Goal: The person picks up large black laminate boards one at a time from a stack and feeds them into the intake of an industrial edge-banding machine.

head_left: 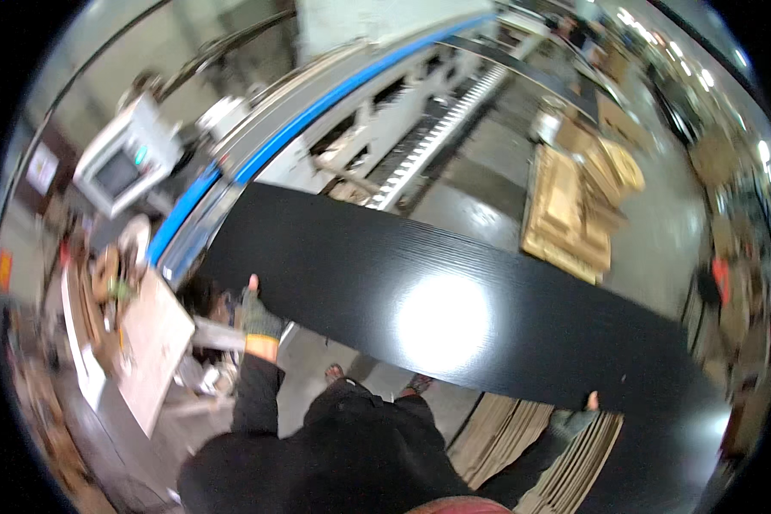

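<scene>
A long black board [454,291] with a fine wood grain stretches across the middle of the view, a ceiling light glaring off its glossy face. My left hand [257,319], in a grey glove with an orange cuff, grips the board's near edge toward its left end, thumb on top. My right hand [578,415], also gloved, holds the near edge toward the right end, thumb up over the rim. The board is lifted off the floor in front of my dark jacket.
A long machine with a blue rail [317,111] and a roller conveyor [441,128] runs behind the board. A control screen [120,171] is at the left. Pale boards [565,214] lie stacked on the floor beyond, more [522,445] at my feet. A cluttered bench [150,343] stands left.
</scene>
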`<state>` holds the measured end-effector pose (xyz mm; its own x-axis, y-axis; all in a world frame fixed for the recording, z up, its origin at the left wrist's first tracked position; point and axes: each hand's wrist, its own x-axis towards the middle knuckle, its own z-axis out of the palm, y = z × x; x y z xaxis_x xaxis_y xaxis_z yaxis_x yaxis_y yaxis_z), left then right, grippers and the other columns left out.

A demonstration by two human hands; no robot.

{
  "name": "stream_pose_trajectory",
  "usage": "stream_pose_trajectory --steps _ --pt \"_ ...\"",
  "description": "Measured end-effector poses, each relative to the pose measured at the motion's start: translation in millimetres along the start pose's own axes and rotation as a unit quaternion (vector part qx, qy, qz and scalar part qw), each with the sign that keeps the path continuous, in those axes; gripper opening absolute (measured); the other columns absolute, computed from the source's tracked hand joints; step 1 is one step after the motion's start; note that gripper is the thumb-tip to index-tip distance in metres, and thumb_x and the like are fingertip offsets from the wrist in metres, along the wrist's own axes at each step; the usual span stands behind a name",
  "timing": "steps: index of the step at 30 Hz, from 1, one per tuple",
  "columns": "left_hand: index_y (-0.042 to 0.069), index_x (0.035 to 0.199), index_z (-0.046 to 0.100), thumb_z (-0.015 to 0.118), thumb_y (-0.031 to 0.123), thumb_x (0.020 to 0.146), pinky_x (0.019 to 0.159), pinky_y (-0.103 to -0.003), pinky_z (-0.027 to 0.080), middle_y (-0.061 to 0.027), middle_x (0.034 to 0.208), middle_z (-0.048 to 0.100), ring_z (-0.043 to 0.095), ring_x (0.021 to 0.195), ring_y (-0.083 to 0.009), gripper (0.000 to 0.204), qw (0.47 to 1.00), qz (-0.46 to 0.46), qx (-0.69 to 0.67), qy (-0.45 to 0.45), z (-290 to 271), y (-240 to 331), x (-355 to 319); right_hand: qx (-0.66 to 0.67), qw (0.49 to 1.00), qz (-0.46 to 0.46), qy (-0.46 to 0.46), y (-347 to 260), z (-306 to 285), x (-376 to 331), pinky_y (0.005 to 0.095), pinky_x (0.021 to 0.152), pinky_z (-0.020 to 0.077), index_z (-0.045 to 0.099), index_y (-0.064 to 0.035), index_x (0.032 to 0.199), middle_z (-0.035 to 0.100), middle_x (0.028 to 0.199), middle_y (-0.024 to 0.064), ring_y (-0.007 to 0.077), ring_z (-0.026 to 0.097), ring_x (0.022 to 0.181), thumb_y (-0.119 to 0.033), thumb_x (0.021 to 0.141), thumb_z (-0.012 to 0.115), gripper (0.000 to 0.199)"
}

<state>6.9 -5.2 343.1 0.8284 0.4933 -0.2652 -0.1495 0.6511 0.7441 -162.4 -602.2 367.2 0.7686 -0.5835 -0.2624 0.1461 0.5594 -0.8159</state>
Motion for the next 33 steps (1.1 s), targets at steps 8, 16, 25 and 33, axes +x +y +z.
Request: stream_pose_trajectory --steps 8,16,25,33 --pt "0.008 0.124 0.062 0.076 0.045 0.085 0.096 -0.052 0.050 -0.0113 0.125 0.065 0.062 0.109 -0.0337 0.055 0.981 -0.053 -0.113 0.150 -199.8 27.1 134.2 0.002 0.998 -0.045 -0.048 129.8 76.5 -63.0 0.0479 0.103 0.0456 0.045 0.0026 0.139 0.057 0.131 0.0186 0.0353 0.054 0.118 -0.027 0.075 0.076 0.077" --pt "0.008 0.134 0.057 0.079 0.046 0.082 0.102 -0.045 0.045 -0.0108 0.138 0.058 0.057 0.120 -0.0285 0.068 0.976 -0.031 -0.071 0.206 -308.2 73.6 250.2 0.043 0.994 0.032 -0.096 248.1 142.6 -166.6 0.0482 0.100 0.0466 0.049 0.0057 0.135 0.058 0.129 0.0185 0.0358 0.053 0.119 -0.033 0.079 0.076 0.074" --pt "0.010 0.122 0.065 0.077 0.052 0.082 0.093 -0.046 0.052 -0.0111 0.120 0.068 0.064 0.106 -0.0312 0.059 0.978 -0.123 -0.064 0.157 -329.3 72.9 334.1 0.152 0.982 0.111 -0.019 325.4 125.2 -208.3 0.0480 0.101 0.0485 0.047 0.0043 0.138 0.056 0.131 0.0173 0.0352 0.052 0.120 -0.035 0.077 0.080 0.080" --pt "0.007 0.134 0.058 0.074 0.047 0.087 0.100 -0.039 0.047 -0.0089 0.135 0.060 0.060 0.113 -0.0252 0.064 0.974 -0.129 0.068 0.172 -385.5 82.0 397.1 0.220 0.960 0.156 0.072 392.7 136.6 -214.2 0.0478 0.102 0.0484 0.046 0.0031 0.140 0.054 0.134 0.0167 0.0354 0.051 0.122 -0.038 0.077 0.081 0.084"
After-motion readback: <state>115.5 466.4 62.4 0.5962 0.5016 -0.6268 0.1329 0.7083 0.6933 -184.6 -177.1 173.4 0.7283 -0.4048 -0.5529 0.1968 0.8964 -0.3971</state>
